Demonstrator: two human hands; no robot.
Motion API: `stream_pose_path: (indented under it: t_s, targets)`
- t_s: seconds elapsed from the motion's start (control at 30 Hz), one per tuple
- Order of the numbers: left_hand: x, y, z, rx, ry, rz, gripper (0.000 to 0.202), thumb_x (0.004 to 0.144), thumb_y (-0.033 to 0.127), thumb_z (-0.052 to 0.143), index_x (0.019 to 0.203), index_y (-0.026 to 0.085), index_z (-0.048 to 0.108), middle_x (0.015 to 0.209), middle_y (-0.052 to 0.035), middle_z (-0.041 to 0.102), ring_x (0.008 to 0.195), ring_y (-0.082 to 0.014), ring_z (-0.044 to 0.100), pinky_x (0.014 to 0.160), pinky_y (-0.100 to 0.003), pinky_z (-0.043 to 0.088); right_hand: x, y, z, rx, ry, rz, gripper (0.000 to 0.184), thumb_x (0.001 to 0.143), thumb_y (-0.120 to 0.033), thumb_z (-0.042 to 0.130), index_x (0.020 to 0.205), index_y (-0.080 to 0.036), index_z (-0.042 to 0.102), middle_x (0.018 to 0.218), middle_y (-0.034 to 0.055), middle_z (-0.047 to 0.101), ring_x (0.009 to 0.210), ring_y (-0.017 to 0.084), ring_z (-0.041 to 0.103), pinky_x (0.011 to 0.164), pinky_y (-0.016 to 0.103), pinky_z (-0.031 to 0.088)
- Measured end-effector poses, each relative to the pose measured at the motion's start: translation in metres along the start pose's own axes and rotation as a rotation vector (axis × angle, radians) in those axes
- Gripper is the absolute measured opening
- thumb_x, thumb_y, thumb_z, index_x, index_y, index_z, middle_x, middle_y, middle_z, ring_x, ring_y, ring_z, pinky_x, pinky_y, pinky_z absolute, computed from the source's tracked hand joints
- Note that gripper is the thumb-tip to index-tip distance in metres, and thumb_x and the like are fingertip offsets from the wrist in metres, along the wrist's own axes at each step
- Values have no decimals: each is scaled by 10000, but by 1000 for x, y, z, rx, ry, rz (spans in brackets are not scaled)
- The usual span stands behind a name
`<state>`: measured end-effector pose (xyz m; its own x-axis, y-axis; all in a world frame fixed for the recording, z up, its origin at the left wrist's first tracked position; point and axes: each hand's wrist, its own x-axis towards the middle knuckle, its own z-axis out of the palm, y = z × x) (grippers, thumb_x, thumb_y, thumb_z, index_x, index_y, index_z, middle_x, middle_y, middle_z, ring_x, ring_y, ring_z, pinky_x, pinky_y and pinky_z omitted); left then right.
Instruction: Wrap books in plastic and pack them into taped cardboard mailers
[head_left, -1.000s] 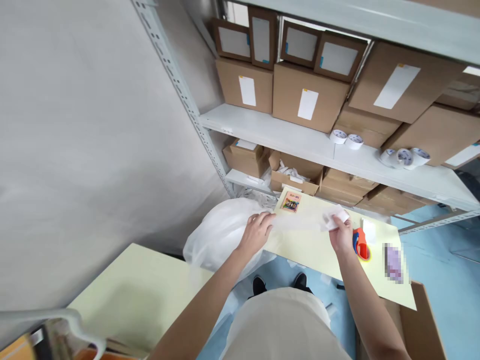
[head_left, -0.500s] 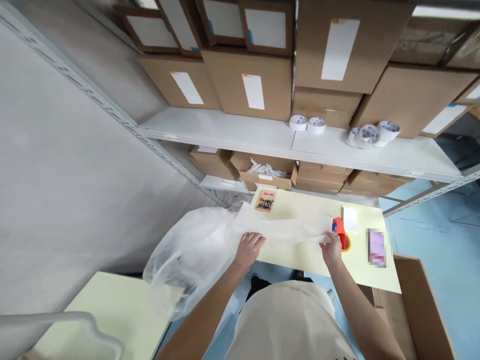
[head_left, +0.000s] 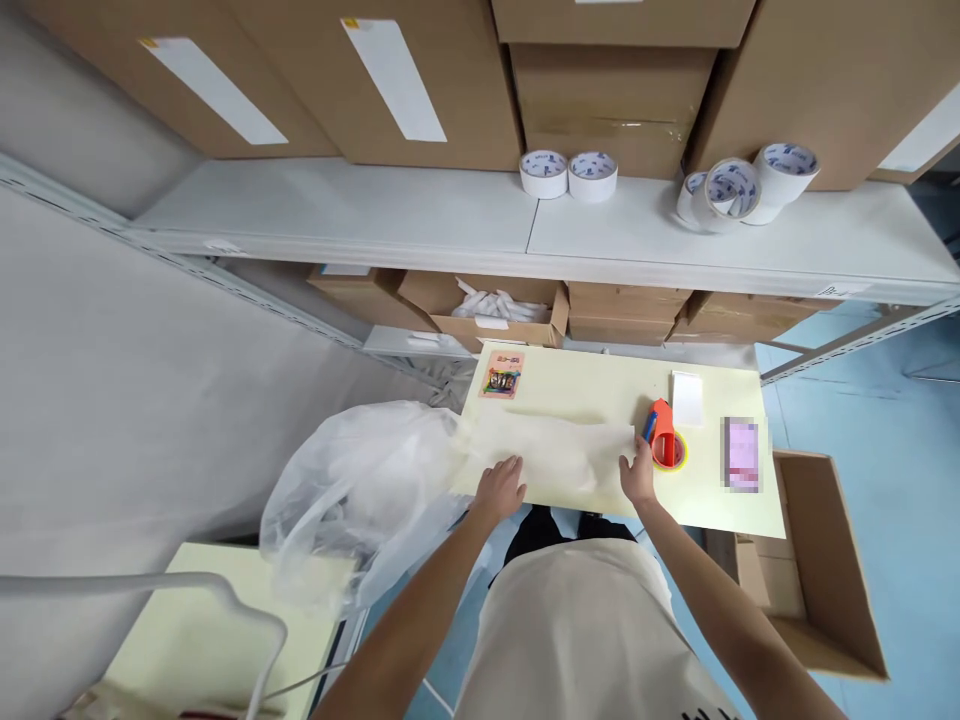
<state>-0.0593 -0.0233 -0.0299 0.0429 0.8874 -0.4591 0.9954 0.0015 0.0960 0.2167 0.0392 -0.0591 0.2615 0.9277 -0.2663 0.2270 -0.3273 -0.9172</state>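
Observation:
A thin white foam sheet [head_left: 559, 452] lies flat on the pale yellow table [head_left: 600, 385], coming out of a big translucent bag [head_left: 352, 495] at the table's left end. My left hand [head_left: 499, 490] rests on the sheet's near left edge, fingers spread flat. On the sheet's right edge lies my right hand [head_left: 639, 472], fingers down on it, just left of an orange tape dispenser [head_left: 663, 443].
A small colourful card pack [head_left: 502, 375], a white pad [head_left: 687, 398] and a pink item [head_left: 741, 455] lie on the table. Tape rolls [head_left: 568, 174] and cardboard boxes [head_left: 611, 95] fill the shelves behind. An open carton [head_left: 817, 560] stands at the right, a second table [head_left: 217, 640] at the lower left.
The right hand pulled the sheet out of the bag across the table and laid it flat; both hands now press on its near edge. The camera tilted down toward the table.

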Motion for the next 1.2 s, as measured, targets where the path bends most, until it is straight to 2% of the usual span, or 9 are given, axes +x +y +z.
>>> stream_pose_path:
  t_s: [0.17, 0.27, 0.37, 0.47, 0.57, 0.8, 1.0, 1.1, 1.2]
  targets:
    - [6, 5, -6, -48, -10, -38, 480, 918, 375, 400, 1274, 95, 559, 1101, -194, 684, 1058, -329, 613, 887, -471, 453, -27, -6, 7, -359, -104, -390, 584, 873, -207, 407, 1444, -192, 285, 1518, 159, 271, 1449, 273, 228, 1138, 536, 283]
    - [20, 3, -10, -79, 72, -18, 432, 876, 335, 495, 1240, 118, 585, 1289, -215, 590, 1188, -348, 545, 945, -471, 432, -23, 2, 13, -466, -312, -464, 610, 887, -187, 385, 1479, -210, 238, 1567, 141, 212, 1474, 260, 170, 1143, 522, 288]
    - [39, -3, -7, -94, 69, -30, 694, 777, 385, 652, 1388, 120, 456, 1526, -226, 329, 1403, -381, 305, 1091, -489, 302, -8, 18, 21, -632, -483, -398, 705, 847, -227, 512, 1491, -178, 231, 1596, 166, 142, 1486, 309, 83, 1159, 542, 223]
    - [52, -11, 1, -105, -59, -83, 963, 708, 485, 714, 1495, 138, 281, 1592, -224, 135, 1461, -406, 125, 1128, -528, 210, 0, 34, 25, -789, -515, -261, 892, 768, -304, 668, 1511, -192, 189, 1612, 177, 46, 1480, 364, 24, 1150, 583, 175]
    - [51, -19, 8, -127, -127, -135, 1041, 692, 556, 707, 1525, 203, 192, 1608, -206, 48, 1465, -422, 66, 1114, -561, 205, -7, 46, 24, -854, -515, -219, 1011, 718, -342, 734, 1525, -195, 143, 1613, 186, -9, 1477, 374, -3, 1145, 582, 171]
    - [35, -24, 14, -139, -133, -219, 1080, 669, 578, 722, 1530, 230, 170, 1605, -222, 15, 1453, -457, 67, 1097, -590, 216, -19, 53, 24, -808, -467, -263, 979, 732, -425, 720, 1519, -234, 170, 1616, 170, 10, 1476, 374, 51, 1123, 599, 221]
    - [34, -26, 14, -151, -105, -200, 1097, 670, 539, 737, 1528, 160, 168, 1594, -251, 44, 1464, -429, 52, 1123, -575, 188, -19, 38, 25, -832, -452, -299, 903, 755, -426, 701, 1505, -229, 238, 1615, 169, 49, 1474, 385, 60, 1125, 619, 200]
    - [38, -31, 8, -190, -37, -147, 1056, 693, 544, 711, 1524, 157, 187, 1598, -234, 59, 1469, -415, 36, 1130, -581, 175, -18, 19, 41, -840, -480, -376, 860, 785, -427, 668, 1506, -249, 234, 1619, 148, 44, 1475, 384, 57, 1126, 638, 174]
    - [48, -43, -1, -266, 61, -116, 998, 730, 560, 665, 1516, 149, 208, 1601, -223, 67, 1472, -403, 38, 1137, -577, 171, -11, -6, 79, -771, -498, -398, 830, 796, -441, 654, 1499, -244, 258, 1618, 142, 70, 1476, 377, 67, 1130, 632, 191]
